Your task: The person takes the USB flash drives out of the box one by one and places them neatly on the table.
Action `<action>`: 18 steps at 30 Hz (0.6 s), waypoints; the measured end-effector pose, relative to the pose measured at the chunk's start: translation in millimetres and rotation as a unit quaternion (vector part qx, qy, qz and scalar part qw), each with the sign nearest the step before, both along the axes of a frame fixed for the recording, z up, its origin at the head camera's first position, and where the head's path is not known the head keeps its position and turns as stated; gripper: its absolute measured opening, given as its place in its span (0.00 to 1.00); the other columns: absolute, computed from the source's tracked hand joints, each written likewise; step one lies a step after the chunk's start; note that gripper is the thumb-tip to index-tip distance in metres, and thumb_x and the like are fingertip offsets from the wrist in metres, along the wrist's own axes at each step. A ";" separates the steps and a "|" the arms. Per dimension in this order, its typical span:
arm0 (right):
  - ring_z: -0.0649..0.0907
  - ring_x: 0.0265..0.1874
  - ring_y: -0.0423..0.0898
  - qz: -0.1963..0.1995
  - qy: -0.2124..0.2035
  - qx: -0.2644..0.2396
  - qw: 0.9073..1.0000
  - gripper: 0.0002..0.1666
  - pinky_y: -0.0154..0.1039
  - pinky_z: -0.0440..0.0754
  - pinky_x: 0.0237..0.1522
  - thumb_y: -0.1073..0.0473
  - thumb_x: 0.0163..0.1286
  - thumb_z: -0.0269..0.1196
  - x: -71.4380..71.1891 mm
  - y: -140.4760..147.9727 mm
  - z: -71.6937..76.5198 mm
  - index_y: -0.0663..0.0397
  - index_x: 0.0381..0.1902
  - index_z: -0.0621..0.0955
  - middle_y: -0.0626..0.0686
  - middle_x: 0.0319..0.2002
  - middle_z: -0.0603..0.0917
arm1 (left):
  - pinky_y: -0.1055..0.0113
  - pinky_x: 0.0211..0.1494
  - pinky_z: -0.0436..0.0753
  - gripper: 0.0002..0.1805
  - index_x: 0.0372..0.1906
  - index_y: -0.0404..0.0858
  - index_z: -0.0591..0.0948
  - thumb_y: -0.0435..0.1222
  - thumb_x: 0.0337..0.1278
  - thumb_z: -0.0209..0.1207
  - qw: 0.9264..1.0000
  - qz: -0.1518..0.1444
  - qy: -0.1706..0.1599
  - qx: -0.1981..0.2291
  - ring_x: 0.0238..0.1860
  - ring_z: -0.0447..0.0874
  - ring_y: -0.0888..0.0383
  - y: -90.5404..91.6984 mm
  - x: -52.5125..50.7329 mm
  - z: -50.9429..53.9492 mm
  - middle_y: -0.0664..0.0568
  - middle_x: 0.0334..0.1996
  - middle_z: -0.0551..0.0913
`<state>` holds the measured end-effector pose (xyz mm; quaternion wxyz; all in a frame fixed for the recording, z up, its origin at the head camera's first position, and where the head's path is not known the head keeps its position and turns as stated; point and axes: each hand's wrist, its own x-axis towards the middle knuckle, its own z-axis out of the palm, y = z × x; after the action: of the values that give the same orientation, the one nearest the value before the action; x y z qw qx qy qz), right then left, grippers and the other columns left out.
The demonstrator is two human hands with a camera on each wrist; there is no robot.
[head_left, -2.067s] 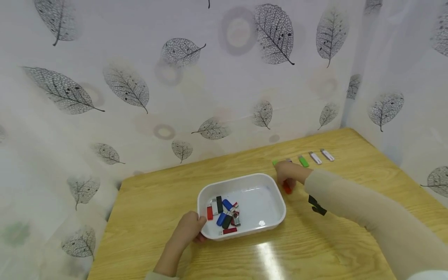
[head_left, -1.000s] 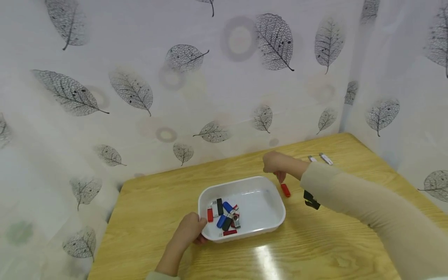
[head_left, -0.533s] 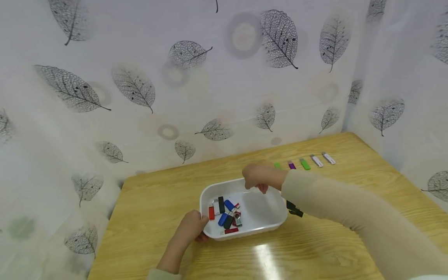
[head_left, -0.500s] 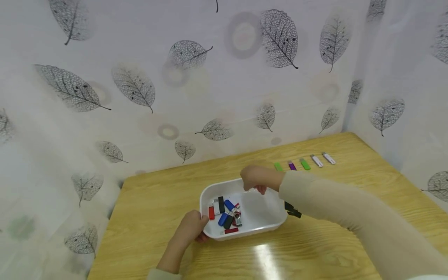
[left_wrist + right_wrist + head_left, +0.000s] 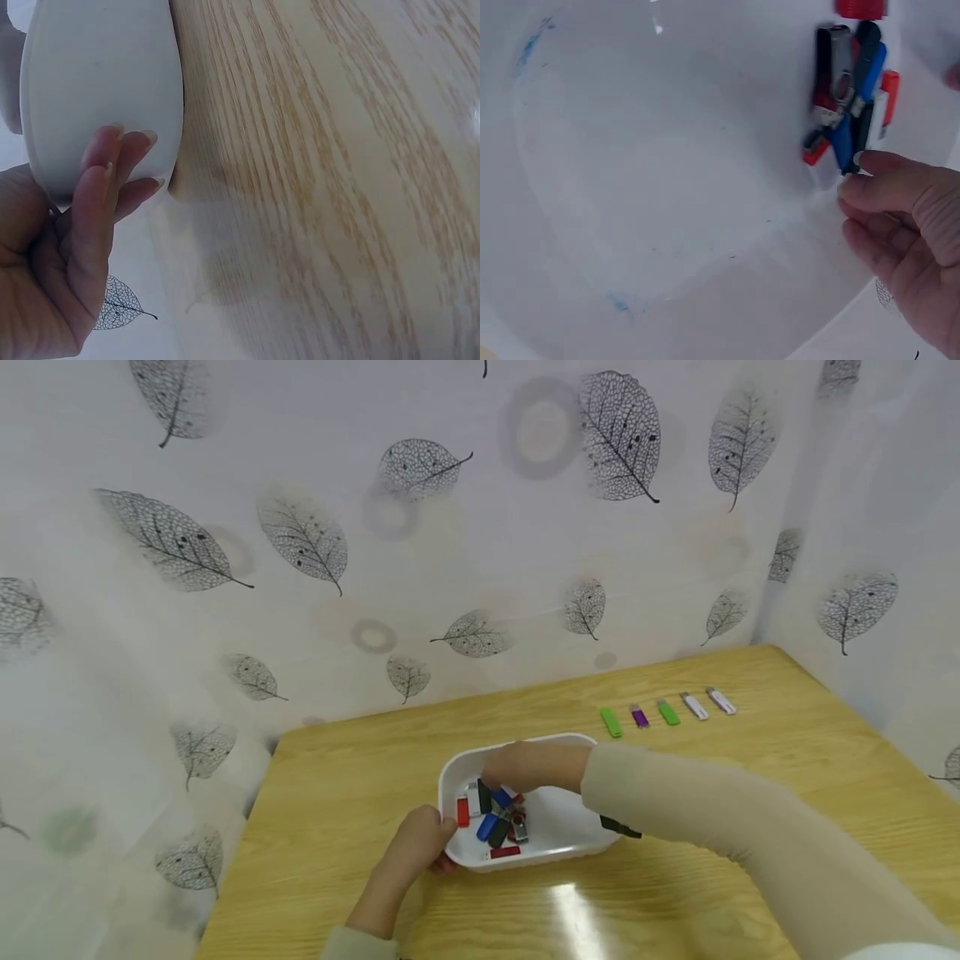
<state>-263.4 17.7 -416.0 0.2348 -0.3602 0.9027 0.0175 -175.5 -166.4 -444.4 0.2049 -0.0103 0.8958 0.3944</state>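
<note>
A white plastic tray stands on the table with several USB sticks heaped at its left end. My left hand grips the tray's left rim, fingers against the outer wall in the left wrist view. My right hand reaches into the tray. In the right wrist view, its loosely bent thumb and index finger are at the lower end of a blue USB stick; contact is unclear. Nearby lie a red USB stick, a black one and a dark red one.
At the back right, a row holds a light green USB stick, a purple one, a green one and white ones. Leaf-patterned cloth borders the wooden table. The right sleeve covers part of the table.
My right hand has left a red USB stick on the table right of the tray and moved left into the tray, to the heap. My left hand stays on the rim.
</note>
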 end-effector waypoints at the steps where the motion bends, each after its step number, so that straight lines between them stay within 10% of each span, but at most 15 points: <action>1: 0.75 0.25 0.40 0.014 0.008 0.007 1.000 0.03 0.31 0.77 0.29 0.59 0.66 0.60 0.3 -0.5 -1.5 0.45 0.37 0.80 0.44 0.27 0.78 | 0.66 0.18 0.81 0.12 0.28 0.28 0.75 0.33 0.61 0.48 1.000 0.000 -0.001 -0.002 0.13 0.79 0.58 0.0 0.3 0.5 0.47 0.12 0.78; 4: 0.75 0.25 0.39 0.095 0.062 0.056 0.992 0.05 0.30 0.77 0.30 0.56 0.66 0.61 1.2 -0.9 -2.2 0.45 0.39 0.81 0.44 0.27 0.78 | 0.66 0.17 0.81 0.12 0.27 0.29 0.75 0.33 0.60 0.48 1.000 0.000 0.000 -0.005 0.12 0.79 0.59 1.2 0.6 1.6 0.48 0.11 0.78; 9: 0.78 0.41 0.40 0.231 0.170 0.136 0.948 0.20 0.33 0.77 0.50 0.53 0.59 0.67 2.4 -1.5 -3.4 0.40 0.50 0.79 0.44 0.46 0.81 | 0.66 0.17 0.80 0.12 0.28 0.29 0.75 0.33 0.60 0.48 1.000 0.001 -0.001 -0.006 0.13 0.78 0.59 1.6 -0.6 1.6 0.48 0.12 0.78; 18: 0.77 0.38 0.38 0.254 0.213 0.149 0.932 0.16 0.31 0.77 0.45 0.46 0.58 0.67 0.4 0.5 -12.7 0.42 0.43 0.83 0.43 0.43 0.80 | 0.65 0.16 0.81 0.12 0.26 0.29 0.74 0.33 0.60 0.48 1.000 -0.003 0.002 -0.006 0.12 0.78 0.59 -1.0 -1.0 -2.4 0.48 0.10 0.78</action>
<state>-263.0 18.2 -428.7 0.0761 -0.5261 0.7968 0.2872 -176.6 -167.4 -446.7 0.2042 -0.0083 0.8985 0.3886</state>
